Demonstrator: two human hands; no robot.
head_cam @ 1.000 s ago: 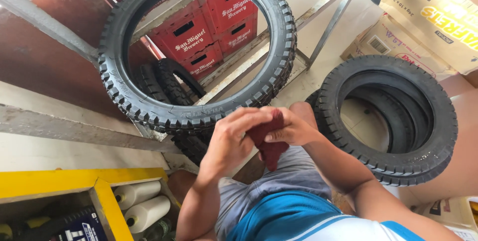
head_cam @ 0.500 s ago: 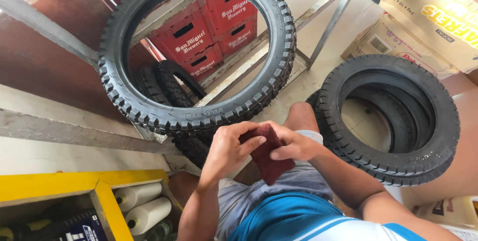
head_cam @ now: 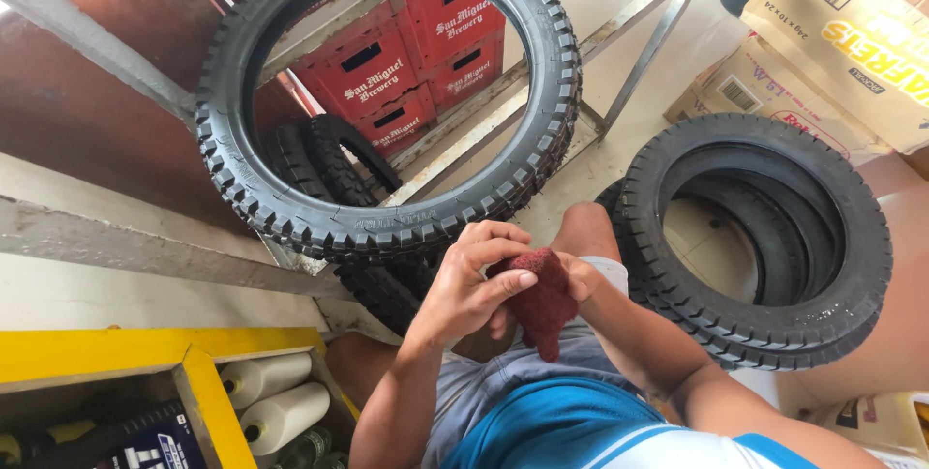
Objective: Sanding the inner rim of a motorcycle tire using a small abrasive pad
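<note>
Head view | left hand [head_cam: 469, 280] fingers curled on red cloth [head_cam: 544, 302] | right hand [head_cam: 581, 280] apparently gripping too

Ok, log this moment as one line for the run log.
left hand: grips red cloth | right hand: grips same cloth, mostly hidden behind it | knobby tyre: upright just beyond the hands | tyre stack: on floor

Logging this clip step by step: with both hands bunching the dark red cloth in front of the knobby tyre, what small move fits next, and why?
Probably carry the dark red cloth forward onto the tread of the upright knobby tyre. The left hand and right hand both grip the cloth above the lap, folded into a pad, and that tyre stands just ahead of them, not yet touched.
</note>
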